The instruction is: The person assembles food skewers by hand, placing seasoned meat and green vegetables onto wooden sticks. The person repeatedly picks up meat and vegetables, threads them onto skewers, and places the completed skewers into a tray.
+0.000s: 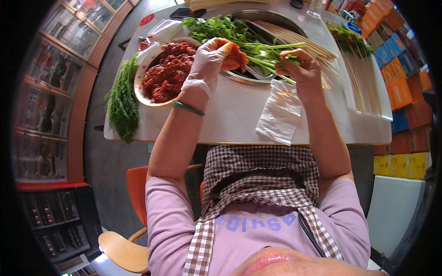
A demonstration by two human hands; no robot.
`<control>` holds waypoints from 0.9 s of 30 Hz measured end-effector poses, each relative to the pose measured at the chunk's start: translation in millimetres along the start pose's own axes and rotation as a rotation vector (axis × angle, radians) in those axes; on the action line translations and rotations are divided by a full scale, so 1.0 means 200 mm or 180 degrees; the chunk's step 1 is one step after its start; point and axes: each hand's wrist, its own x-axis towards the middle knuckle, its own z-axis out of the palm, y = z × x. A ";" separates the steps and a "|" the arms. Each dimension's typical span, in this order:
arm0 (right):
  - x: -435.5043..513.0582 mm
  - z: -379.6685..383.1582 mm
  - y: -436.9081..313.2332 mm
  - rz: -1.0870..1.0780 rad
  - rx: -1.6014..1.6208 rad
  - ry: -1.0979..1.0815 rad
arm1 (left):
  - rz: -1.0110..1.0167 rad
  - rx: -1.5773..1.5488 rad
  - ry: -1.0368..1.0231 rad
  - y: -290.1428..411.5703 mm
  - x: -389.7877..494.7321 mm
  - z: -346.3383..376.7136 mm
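My left hand (210, 60), in a thin clear glove stained orange, pinches a piece of red marinated meat (239, 58). Behind its wrist stands a bowl of the same red meat (169, 70). Bare, my right hand (299, 65) holds a green leafy sprig (292, 59) between thumb and fingers. Between and beyond the hands lies a heap of leafy green stalks (231, 32), over a round metal-rimmed recess (248, 82). Wooden skewers (293, 38) lie just beyond my right hand. A crumpled, stained white tissue (279, 114) rests below it.
Feathery greens (124, 100) hang at the table's left edge. A white tray (374, 86) on the right holds skewers with greens at their far ends. A phone (186, 13), red-handled scissors (146, 43) and a glass (315, 9) lie or stand farther back. An orange chair (136, 193) is at lower left.
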 end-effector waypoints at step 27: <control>-0.04 0.14 -0.01 -0.1350 -0.2466 -0.0299 | -0.0226 -0.1117 -0.0685 -0.18 -0.01 0.12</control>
